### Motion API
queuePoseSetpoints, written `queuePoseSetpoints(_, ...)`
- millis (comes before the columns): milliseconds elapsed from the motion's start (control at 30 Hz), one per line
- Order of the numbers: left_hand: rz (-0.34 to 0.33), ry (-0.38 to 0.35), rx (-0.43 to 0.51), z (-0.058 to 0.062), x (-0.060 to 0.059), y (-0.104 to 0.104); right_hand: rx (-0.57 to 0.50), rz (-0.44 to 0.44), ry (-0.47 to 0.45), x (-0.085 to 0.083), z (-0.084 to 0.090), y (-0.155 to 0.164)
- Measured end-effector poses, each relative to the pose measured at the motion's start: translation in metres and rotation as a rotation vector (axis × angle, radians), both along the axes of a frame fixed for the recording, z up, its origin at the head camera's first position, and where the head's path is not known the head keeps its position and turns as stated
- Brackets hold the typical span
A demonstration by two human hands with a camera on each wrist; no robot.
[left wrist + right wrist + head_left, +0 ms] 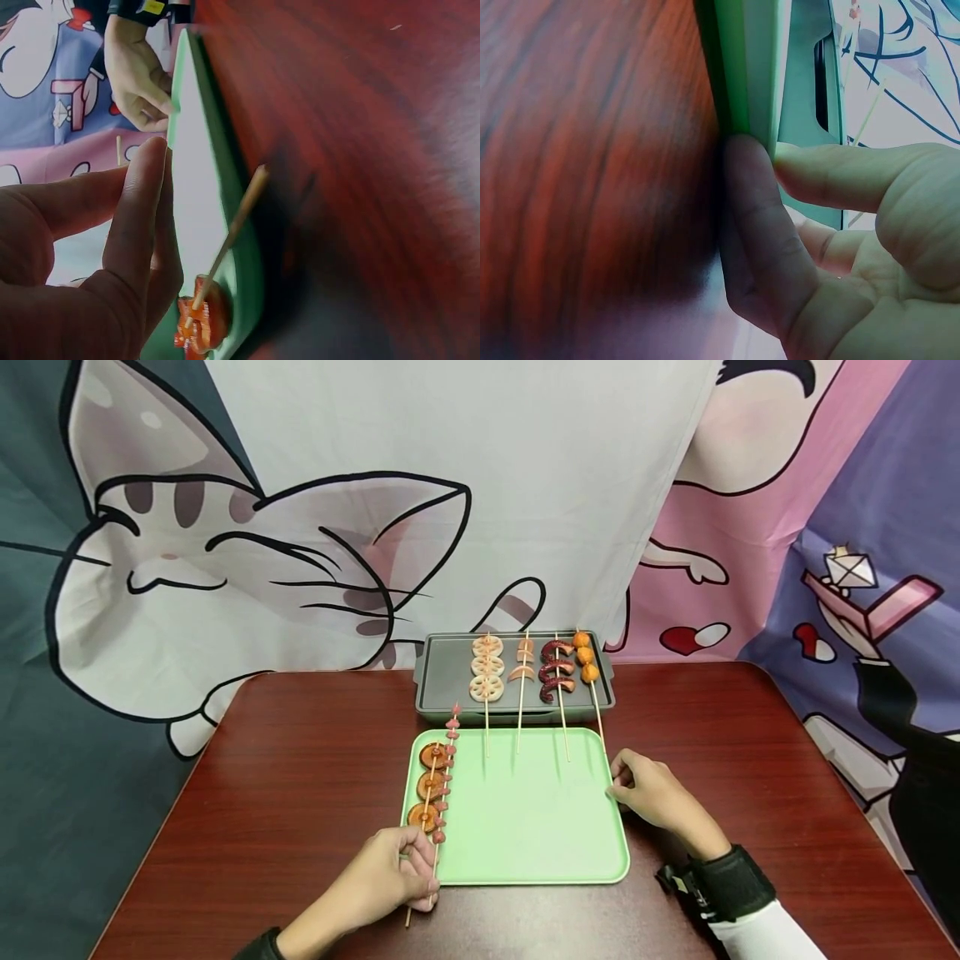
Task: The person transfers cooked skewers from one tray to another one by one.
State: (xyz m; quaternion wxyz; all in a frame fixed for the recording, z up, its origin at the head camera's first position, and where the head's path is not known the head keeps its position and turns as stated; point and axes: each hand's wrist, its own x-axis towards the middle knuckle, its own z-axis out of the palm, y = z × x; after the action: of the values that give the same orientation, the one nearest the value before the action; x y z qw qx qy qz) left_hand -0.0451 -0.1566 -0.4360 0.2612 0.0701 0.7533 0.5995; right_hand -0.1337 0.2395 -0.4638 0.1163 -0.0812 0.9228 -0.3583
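At the left side of the light green tray (532, 810), my left hand (393, 868) pinches the bare stick of a skewer of small pink meat pieces (452, 735). That skewer slants up over the tray, beside a skewer of browned mushroom-like rounds (431, 785) lying along the left rim. The rounds' stick (240, 214) juts past the tray's near edge in the left wrist view. My right hand (651, 789) grips the tray's right rim between thumb and fingers, as the right wrist view also shows (817, 247).
Behind the tray stands a grey grill plate (450, 672) with skewers of lotus root slices (487, 667), pinkish sausage-like pieces (525, 652), octopus tentacles (557, 668) and orange balls (585, 656). Their sticks reach over the green tray. A cartoon cloth hangs behind the reddish-brown table (300, 760).
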Motion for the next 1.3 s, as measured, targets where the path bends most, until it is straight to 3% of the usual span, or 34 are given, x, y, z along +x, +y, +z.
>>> queuePoseSetpoints(433,0.006,-0.008,-0.002,-0.008,0.014,0.001,-0.021,0.007,-0.011,-0.001,0.001,0.000)
queuePoseSetpoints(967,0.020,-0.033,-0.038,-0.009,0.015,0.008,-0.017,0.004,-0.015,-0.001,0.000,0.001)
queuePoseSetpoints(1100,0.036,-0.010,-0.078,-0.010,0.015,0.011,-0.008,0.004,-0.024,-0.001,0.000,0.001)
queuePoseSetpoints(1300,0.006,0.124,-0.196,-0.010,0.017,0.018,-0.006,-0.003,-0.031,-0.001,0.001,0.001)
